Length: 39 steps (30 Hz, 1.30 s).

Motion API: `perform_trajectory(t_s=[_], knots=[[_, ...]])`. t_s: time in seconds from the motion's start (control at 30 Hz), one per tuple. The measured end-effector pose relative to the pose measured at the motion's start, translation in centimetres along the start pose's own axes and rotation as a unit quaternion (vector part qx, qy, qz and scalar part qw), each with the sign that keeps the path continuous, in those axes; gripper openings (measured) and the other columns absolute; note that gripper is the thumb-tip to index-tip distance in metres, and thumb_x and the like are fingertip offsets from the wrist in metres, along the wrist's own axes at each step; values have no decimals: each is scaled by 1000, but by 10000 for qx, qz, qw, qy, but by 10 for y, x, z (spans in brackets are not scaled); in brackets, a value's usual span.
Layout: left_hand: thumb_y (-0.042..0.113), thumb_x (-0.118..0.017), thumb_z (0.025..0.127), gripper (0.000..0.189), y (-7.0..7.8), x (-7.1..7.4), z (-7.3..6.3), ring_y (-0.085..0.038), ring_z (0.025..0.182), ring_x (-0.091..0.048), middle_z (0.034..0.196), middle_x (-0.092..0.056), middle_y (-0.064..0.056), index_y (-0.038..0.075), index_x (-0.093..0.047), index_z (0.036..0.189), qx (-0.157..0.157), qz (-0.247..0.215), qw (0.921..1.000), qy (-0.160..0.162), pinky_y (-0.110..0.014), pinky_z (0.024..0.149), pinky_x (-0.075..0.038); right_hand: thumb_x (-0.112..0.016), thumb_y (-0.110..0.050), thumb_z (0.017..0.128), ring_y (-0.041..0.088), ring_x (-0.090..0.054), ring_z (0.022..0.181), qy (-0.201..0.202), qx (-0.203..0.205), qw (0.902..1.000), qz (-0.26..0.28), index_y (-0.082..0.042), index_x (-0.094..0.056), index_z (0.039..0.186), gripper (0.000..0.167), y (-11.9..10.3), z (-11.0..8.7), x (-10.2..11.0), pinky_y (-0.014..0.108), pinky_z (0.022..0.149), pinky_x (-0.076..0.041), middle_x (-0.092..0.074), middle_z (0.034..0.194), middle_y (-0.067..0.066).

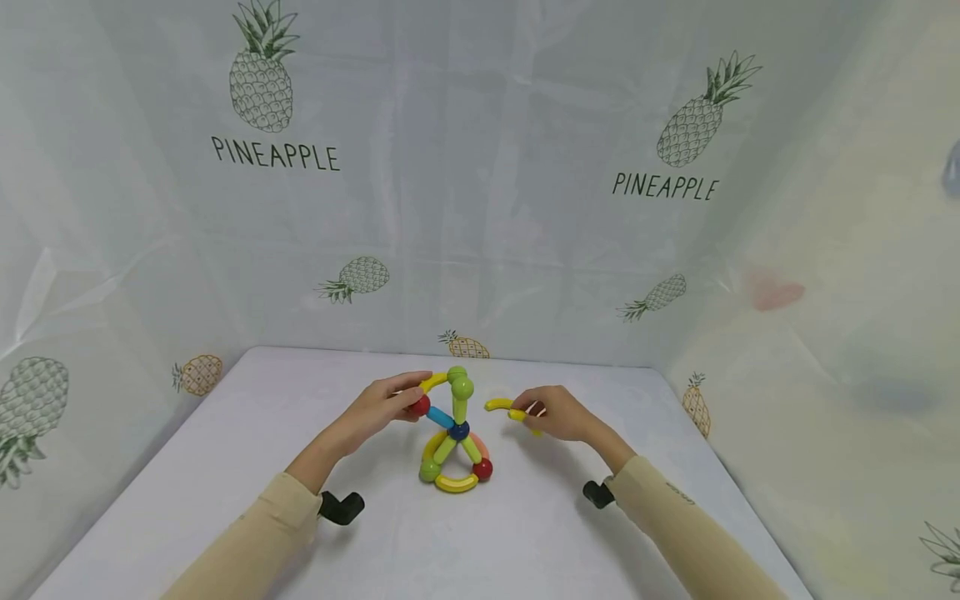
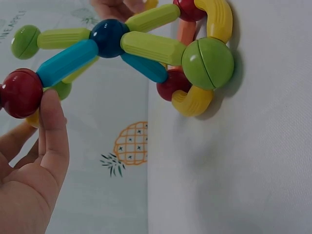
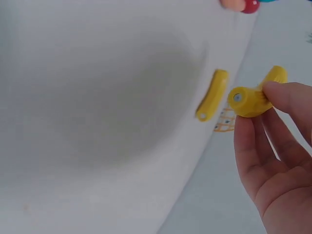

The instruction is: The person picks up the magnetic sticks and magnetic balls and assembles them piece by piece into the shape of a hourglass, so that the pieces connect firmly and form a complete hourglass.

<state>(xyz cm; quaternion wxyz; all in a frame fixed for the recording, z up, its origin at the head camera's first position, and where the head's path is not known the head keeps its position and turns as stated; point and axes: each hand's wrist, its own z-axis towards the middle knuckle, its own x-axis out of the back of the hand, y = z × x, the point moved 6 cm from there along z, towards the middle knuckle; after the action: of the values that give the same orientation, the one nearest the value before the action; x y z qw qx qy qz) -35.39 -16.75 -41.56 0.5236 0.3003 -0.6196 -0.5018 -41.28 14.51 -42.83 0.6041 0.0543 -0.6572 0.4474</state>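
Note:
A magnetic ball-and-stick structure stands on the table, its sticks meeting at a dark blue ball (image 1: pixel 458 431). Balls and curved yellow sticks (image 1: pixel 457 483) form its base. At its upper left, my left hand (image 1: pixel 382 404) holds a red ball (image 2: pixel 22 92), fingertips against it. A blue stick (image 2: pixel 68 62) joins that ball to the centre, and green balls (image 1: pixel 462 387) top the upper sticks. To the right, my right hand (image 1: pixel 561 414) pinches a curved yellow stick (image 3: pixel 249 102) between thumb and fingers, its metal-tipped end facing the right wrist camera.
Another curved yellow stick (image 3: pixel 213 96) lies on the white table (image 1: pixel 405 550) near the right hand. A hanging sheet with pineapple prints (image 1: pixel 261 92) encloses the table at the back and sides. Black wrist-worn pieces (image 1: pixel 342 507) show below both forearms.

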Motion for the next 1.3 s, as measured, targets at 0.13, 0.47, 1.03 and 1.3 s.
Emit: perform_trajectory(t_s=[0.13,0.47,1.03,1.3], knots=[[35,-55,112,52,1,0,-1,-35,119,-71,150,-58,-19,19,-48,161,-5,-1,10000,-5,-55,114,-48,-74,-5,98,15,-72,96,238,-35,9996,127,-11,-76,121,25,-14,4,7,27,81,-62,-76,115,2],[37,-55,112,52,-1,-1,0,-29,115,-73,148,-60,-16,19,-48,160,15,65,10000,9,-53,113,-49,-77,-8,98,19,-74,100,947,68,9949,330,-14,-74,124,27,-53,15,29,28,83,-63,-75,117,2],[36,-56,111,52,-2,-1,1,-25,113,-73,149,-60,-15,20,-48,160,45,7,10000,-9,-51,113,-50,-77,-14,99,19,-75,103,2021,173,9763,755,-14,-69,130,32,-102,30,51,33,92,-62,-72,120,4],[37,-56,111,52,-1,0,0,-27,113,-73,149,-59,-18,19,-49,160,-10,29,10000,-6,-53,112,-51,-80,-16,98,19,-75,102,2207,295,9712,845,-14,-69,131,35,-117,36,48,37,92,-63,-73,119,4]])
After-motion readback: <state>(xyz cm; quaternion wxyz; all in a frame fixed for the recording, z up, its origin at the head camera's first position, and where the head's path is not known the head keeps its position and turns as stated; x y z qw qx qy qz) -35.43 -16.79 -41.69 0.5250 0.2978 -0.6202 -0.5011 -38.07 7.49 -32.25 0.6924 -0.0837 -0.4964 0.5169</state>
